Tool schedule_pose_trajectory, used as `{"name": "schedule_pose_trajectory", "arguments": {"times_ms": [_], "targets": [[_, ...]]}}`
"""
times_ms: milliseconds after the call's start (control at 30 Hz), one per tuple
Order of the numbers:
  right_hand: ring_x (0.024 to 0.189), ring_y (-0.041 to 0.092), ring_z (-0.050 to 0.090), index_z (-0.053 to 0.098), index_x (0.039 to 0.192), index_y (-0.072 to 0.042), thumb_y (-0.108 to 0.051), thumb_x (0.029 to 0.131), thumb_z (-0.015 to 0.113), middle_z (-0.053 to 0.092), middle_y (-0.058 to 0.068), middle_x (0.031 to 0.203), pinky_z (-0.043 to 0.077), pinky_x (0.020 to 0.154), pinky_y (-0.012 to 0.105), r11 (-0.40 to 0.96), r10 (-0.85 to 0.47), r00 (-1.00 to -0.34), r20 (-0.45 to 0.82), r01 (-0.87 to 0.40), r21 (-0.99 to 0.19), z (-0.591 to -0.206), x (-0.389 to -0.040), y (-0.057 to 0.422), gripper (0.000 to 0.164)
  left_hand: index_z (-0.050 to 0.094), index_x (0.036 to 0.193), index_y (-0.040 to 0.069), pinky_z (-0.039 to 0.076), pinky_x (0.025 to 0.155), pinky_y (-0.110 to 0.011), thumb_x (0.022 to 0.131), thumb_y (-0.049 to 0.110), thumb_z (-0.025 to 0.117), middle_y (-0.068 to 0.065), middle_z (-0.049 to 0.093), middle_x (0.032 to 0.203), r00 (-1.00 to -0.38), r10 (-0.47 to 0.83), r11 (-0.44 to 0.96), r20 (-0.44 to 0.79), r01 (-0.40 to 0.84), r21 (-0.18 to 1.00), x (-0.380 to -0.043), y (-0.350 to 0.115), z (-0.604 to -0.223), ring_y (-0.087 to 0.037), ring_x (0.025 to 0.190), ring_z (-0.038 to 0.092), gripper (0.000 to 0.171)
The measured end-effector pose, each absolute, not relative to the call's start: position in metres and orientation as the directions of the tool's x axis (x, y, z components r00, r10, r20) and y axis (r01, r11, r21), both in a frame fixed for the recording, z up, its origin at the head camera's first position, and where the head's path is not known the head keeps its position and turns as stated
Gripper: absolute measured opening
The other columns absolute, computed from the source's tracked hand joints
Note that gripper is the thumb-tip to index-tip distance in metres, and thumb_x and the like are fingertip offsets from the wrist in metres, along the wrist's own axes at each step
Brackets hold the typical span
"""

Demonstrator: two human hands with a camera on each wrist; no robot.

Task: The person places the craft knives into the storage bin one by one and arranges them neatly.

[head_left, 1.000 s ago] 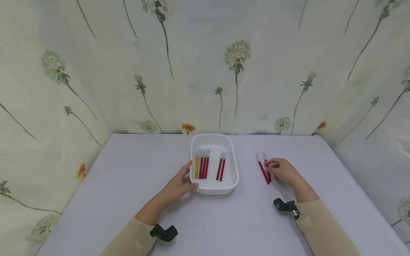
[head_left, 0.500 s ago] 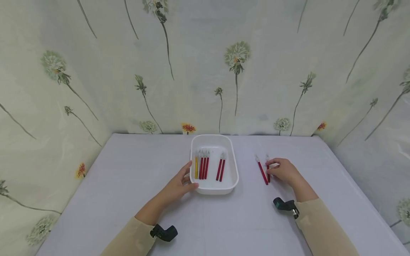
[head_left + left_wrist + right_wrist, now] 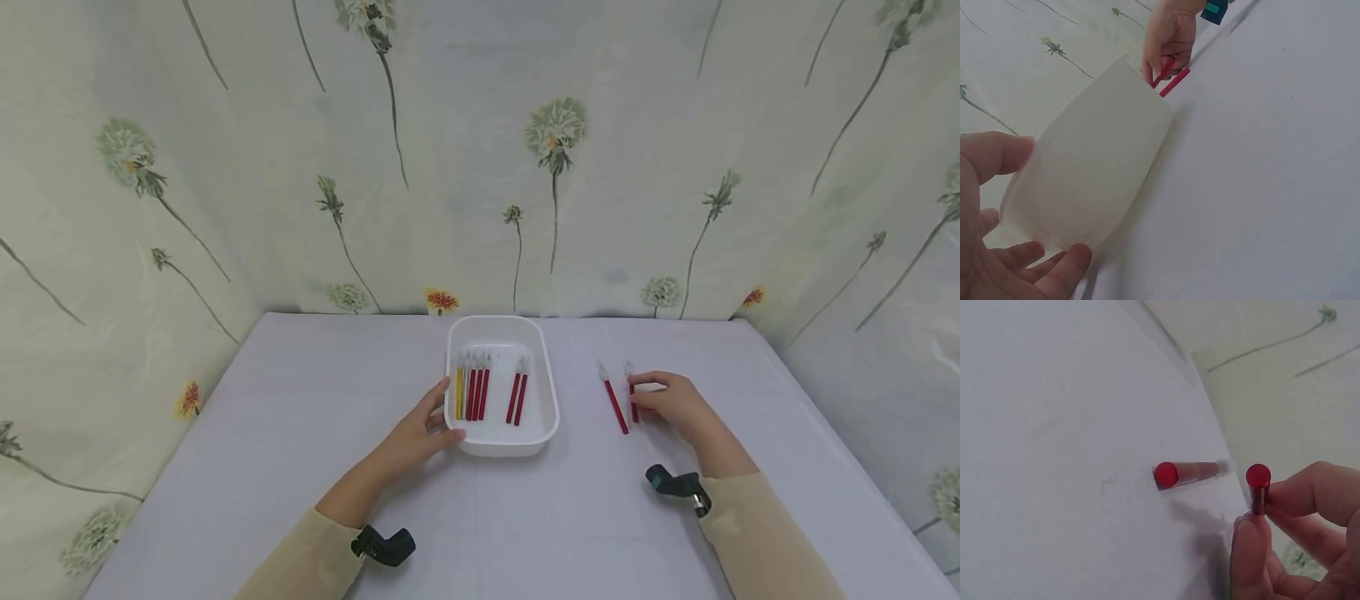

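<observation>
In the head view my left hand (image 3: 416, 433) holds the near left corner of a white tray (image 3: 502, 447), thumb at the front and fingers along the side. The left wrist view shows those fingers (image 3: 1004, 153) against the tray's outer wall. My right hand (image 3: 671, 404) pinches a slim red pen-like stick (image 3: 1259, 481) with a clear tip, between thumb and fingers; its middle is partly hidden in the head view. To its left another red stick (image 3: 616, 407) lies on the table, tip pointing away.
Inside the tray, a yellow stick (image 3: 460, 393) lies beside several red ones (image 3: 477, 396) at the left; a pair of red sticks (image 3: 517, 398) lies at the right. A white cloth covers the table (image 3: 345, 358). Flower-patterned sheets (image 3: 465, 167) stand behind and at both sides.
My right hand has shifted slightly right with its red stick, which is now apart from the lying one and more upright in the head view. My left hand and the tray have not moved.
</observation>
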State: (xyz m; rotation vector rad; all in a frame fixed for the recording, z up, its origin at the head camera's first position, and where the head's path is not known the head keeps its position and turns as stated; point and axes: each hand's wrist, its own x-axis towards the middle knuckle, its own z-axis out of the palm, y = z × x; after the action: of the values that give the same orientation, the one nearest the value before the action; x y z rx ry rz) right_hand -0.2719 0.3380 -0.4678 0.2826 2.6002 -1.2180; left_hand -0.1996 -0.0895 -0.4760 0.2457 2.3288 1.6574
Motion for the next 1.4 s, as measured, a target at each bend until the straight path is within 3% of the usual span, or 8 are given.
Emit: {"name": "schedule_pose_trajectory", "arguments": {"times_ms": [333,600,700,967,1400], "targets": [[0.085,0.012,0.064,0.047,0.144,0.002,-0.013,0.096,0.066,0.059,0.016,0.118,0.058,0.078,0.028,0.402,0.014,-0.957,-0.290,0.270,-0.875,-0.448,-0.259,0.333,0.053,0.019,0.161,0.026,0.043,0.104,-0.059,0.091,0.028,0.074,-0.015,0.028,0.162,-0.949,0.289,0.330,-0.125,-0.024,0.944,-0.199,-0.089,-0.474,-0.037,0.142,0.040,0.089],[0.087,0.012,0.067,0.042,0.148,0.002,-0.014,0.098,0.065,0.061,0.019,0.118,0.059,0.080,0.026,0.261,-0.031,-0.957,-0.288,0.270,-0.927,-0.429,-0.249,0.324,0.058,0.019,0.161,0.026,0.042,0.104,-0.061,0.091,0.029,0.075,-0.015,0.029,0.161,-0.950,0.284,0.343,-0.129,-0.024,0.939,-0.199,-0.090,-0.475,-0.037,0.141,0.040,0.090],[0.088,0.012,0.067,0.043,0.147,0.001,-0.016,0.098,0.066,0.062,0.018,0.118,0.058,0.080,0.025,0.245,-0.042,-0.962,-0.271,0.254,-0.936,-0.422,-0.246,0.319,0.057,0.019,0.161,0.026,0.041,0.105,-0.061,0.091,0.030,0.075,-0.015,0.029,0.162,-0.949,0.286,0.342,-0.131,-0.027,0.939,-0.199,-0.089,-0.474,-0.037,0.142,0.040,0.090],[0.089,0.014,0.067,0.047,0.142,0.003,-0.011,0.098,0.064,0.065,0.001,0.102,0.058,0.080,0.025,0.156,-0.095,-0.968,-0.231,0.214,-0.964,-0.408,-0.240,0.297,0.049,0.018,0.161,0.026,0.042,0.104,-0.060,0.091,0.029,0.075,-0.015,0.028,0.162,-0.948,0.291,0.337,-0.133,-0.028,0.941,-0.199,-0.090,-0.474,-0.038,0.142,0.039,0.090],[0.089,0.015,0.068,0.045,0.145,0.001,-0.012,0.097,0.066,0.064,0.007,0.109,0.058,0.083,0.027,0.140,-0.119,-0.965,-0.232,0.215,-0.967,-0.405,-0.242,0.266,0.053,0.020,0.161,0.025,0.043,0.104,-0.059,0.091,0.029,0.075,-0.015,0.030,0.161,-0.948,0.294,0.328,-0.125,-0.023,0.944,-0.200,-0.090,-0.476,-0.037,0.141,0.041,0.090]]}}
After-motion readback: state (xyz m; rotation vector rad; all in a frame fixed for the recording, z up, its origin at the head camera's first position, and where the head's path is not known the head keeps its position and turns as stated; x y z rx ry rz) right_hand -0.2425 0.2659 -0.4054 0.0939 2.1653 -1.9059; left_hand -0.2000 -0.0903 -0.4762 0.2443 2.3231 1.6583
